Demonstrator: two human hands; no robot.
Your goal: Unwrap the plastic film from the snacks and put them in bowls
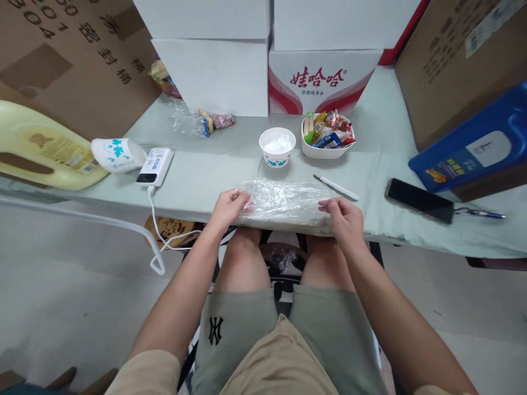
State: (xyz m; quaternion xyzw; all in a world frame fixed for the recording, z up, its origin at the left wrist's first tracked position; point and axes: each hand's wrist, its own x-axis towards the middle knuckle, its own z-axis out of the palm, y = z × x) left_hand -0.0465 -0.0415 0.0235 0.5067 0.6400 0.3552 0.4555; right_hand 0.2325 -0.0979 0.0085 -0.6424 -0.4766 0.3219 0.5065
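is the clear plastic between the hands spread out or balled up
Spread out, though wrinkled: the clear plastic reaches along the near edge of the table from left hand to right hand.

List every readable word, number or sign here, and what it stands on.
"娃哈哈®": white and red box
"饮用纯净水": same box, below
"密封桶", "201", "304": left brown carton; other print there cut off or unclear
"NY": shorts
Too small or blurred: print on yellow jug, left cup, power bank, blue bottle, right brown carton, candy wrappers.
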